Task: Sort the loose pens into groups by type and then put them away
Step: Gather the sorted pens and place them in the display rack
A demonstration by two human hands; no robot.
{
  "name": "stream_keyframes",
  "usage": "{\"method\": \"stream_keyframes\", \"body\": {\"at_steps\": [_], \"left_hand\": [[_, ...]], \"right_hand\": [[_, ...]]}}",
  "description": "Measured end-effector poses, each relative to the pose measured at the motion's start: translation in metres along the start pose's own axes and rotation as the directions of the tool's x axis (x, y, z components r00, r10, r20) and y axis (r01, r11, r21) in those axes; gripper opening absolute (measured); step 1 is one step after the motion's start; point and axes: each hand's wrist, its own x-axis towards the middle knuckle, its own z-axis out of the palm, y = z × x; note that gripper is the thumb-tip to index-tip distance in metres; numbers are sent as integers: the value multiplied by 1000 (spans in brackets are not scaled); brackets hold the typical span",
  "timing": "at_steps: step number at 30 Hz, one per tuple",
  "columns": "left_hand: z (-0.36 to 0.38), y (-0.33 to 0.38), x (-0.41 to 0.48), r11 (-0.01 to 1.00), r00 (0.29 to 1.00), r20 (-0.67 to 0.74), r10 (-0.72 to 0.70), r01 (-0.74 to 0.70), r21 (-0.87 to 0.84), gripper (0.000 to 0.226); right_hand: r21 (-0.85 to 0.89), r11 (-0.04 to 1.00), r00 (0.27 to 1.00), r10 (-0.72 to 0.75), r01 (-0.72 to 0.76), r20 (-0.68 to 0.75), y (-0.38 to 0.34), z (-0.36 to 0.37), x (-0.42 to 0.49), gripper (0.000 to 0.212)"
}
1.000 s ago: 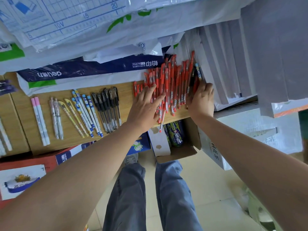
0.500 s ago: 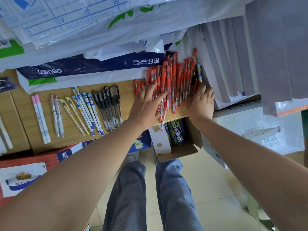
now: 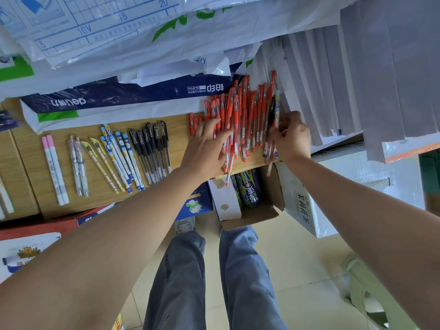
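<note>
A heap of red pens (image 3: 245,115) lies at the right end of the wooden shelf (image 3: 181,129). My left hand (image 3: 206,148) lies flat on the heap's left side with straight fingers. My right hand (image 3: 292,136) is at the heap's right edge, its fingers curled round a black pen (image 3: 270,122) and a pale blue one (image 3: 277,103). Sorted rows lie to the left: black pens (image 3: 152,153), blue patterned pens (image 3: 121,156), yellow pens (image 3: 102,163), clear pens (image 3: 78,163), pink-capped pens (image 3: 53,167).
Paper reams and plastic-wrapped packs (image 3: 133,91) crowd the shelf's back. Grey stacked sheets (image 3: 345,79) rise at the right. Below the shelf edge stands an open cardboard box (image 3: 250,210) holding cans. A white carton (image 3: 302,206) sits beside it. My legs are on the tiled floor.
My right hand has gone from resting on the heap's right edge to curling its fingers round the black and pale blue pens. My left hand has stayed on the red pens.
</note>
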Motion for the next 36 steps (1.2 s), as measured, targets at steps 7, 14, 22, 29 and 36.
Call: {"method": "stream_keyframes", "body": {"at_steps": [7,14,22,29,36], "left_hand": [[-16,34,18,657,951,155,-269,299,-692,33],[-20,35,19,566,896,216,-388,417,-711,33],[-12,23,7,587,913,218,-344,390,-709,25],[-8,21,5,527,898,268,-349,424,-737,22],[-11,19,7,507,884,289,-368,451,-734,21]], "right_hand": [[255,966,887,-160,49,434,-22,-3,-27,14],[136,988,943,-118,79,311,-14,-7,-27,7],[-279,959,988,76,-36,133,0,12,-15,20],[-372,922,984,151,-107,92,-2,11,-3,31],[-275,937,953,263,-215,151,-3,13,7,28]]}}
